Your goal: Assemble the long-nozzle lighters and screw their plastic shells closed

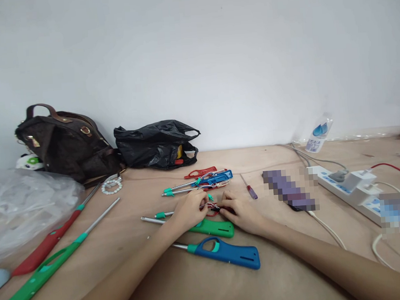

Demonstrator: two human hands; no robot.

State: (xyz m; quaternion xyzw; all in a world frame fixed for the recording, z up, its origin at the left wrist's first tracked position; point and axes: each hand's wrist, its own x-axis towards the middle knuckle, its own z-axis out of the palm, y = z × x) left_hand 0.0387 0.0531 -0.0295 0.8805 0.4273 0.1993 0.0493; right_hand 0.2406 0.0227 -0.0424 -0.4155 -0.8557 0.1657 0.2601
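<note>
An opened red gas lighter [212, 214] lies between my hands, its teal collar [160, 215] and metal tube emerging on the left. Thin wires [211, 205] are exposed at its middle. My left hand [191, 209] is closed over its tube side, with curled fingertips near the wires. From the other side, my right hand [240, 212] pinches the handle end by a small dark part; the fingers partly hide it. Just nearer to me are a green lighter [217, 228], touching or close under my hands, and a blue lighter [231, 254], both with closed casings.
Behind my hands lie opened blue [217, 177] and red lighter halves [201, 172]. A screwdriver [250, 190], phone [287, 189] and power strip [347, 192] are rightward. Long red [45, 245] and green lighters [34, 282], a bracelet [111, 186] and bags [155, 144] occupy the left and back.
</note>
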